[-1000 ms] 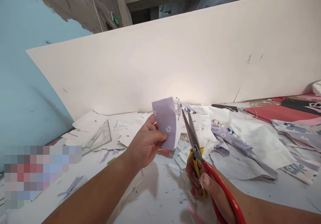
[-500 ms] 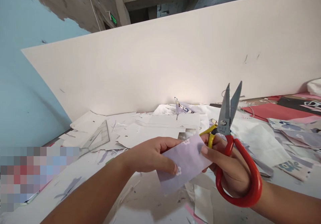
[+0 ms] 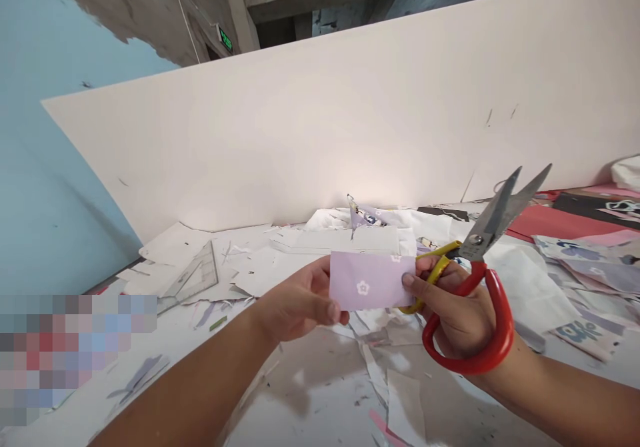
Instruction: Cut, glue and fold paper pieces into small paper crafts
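- Your left hand (image 3: 300,300) pinches a flowered lilac paper strip (image 3: 373,280), which your right thumb (image 3: 409,279) also presses.
- Your right hand (image 3: 453,317) grips red-and-yellow-handled scissors (image 3: 475,245), blades spread wide, clear of the paper.

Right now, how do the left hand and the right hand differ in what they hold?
The left hand holds only the left end of the lilac flowered paper, while the right hand pinches its right end. The right hand also grips the open red-and-yellow-handled scissors; the left hand holds no tool. Both hands are bare and share the same paper.
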A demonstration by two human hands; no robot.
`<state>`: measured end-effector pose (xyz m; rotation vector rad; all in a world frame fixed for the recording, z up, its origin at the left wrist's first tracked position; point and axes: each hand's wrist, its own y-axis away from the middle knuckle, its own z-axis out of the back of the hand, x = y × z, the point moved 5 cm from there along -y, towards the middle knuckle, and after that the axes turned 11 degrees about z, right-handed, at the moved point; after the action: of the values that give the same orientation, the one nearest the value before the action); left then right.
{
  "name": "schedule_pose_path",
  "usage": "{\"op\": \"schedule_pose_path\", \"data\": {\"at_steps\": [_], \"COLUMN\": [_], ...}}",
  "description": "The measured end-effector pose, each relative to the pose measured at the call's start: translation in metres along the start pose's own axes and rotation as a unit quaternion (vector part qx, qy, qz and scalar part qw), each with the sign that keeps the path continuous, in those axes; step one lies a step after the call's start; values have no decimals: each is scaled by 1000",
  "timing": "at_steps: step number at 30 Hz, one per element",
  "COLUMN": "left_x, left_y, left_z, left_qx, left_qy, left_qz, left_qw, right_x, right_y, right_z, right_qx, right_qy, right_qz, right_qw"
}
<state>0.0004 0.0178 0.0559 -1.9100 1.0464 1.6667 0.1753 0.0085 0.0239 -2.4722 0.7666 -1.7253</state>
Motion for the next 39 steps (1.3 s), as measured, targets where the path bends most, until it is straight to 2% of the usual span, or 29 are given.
{"op": "schedule_pose_path", "data": {"at_steps": [4, 7, 9, 13, 16, 19, 22, 24, 27, 29, 33, 37, 39], "left_x": [15, 24, 27, 23, 19, 20, 21, 20, 18, 14, 9, 17, 20], "left_y": [-9, -13, -13, -9, -9, -11, -12, -10, -6, -5, -3, -7, -8], "left_z": [-13, -14, -11, -4, -2, -5, -8, -4, 7, 9, 3, -8, -9], "left_qx": [-26, -53, -53, -11, -22, -82, -133, -187, -277, -300, -290, -219, -202], "left_qy": [-45, -6, 11, 38, 37, 40, 55, 56, 32, -3, -69, -96, -101], "left_qz": [-28, -60, -51, -36, -54, -82, -120, -132, -110, -90, -99, -60, -44], "left_qw": [998, 997, 997, 999, 998, 992, 982, 972, 954, 950, 949, 969, 973], "right_x": [2, 0, -2, 0, 1, 0, -3, -4, -4, -4, -10, -13, -12], "right_y": [3, 5, 7, 7, 6, 6, 8, 11, 16, 18, 19, 19, 20], "right_z": [-1, 1, 3, 4, 4, 3, 2, -1, -6, -8, -6, -4, -4], "right_qx": [4, 16, 22, 16, -1, 9, 52, 88, 121, 133, 176, 182, 181], "right_qy": [29, 57, 72, 91, 87, 77, 74, 70, 31, 9, 53, 74, 75], "right_qz": [21, 32, 35, 56, 57, 49, 50, 49, 37, 39, 40, 41, 42], "right_qw": [999, 998, 997, 994, 995, 996, 995, 993, 991, 990, 982, 980, 980]}}
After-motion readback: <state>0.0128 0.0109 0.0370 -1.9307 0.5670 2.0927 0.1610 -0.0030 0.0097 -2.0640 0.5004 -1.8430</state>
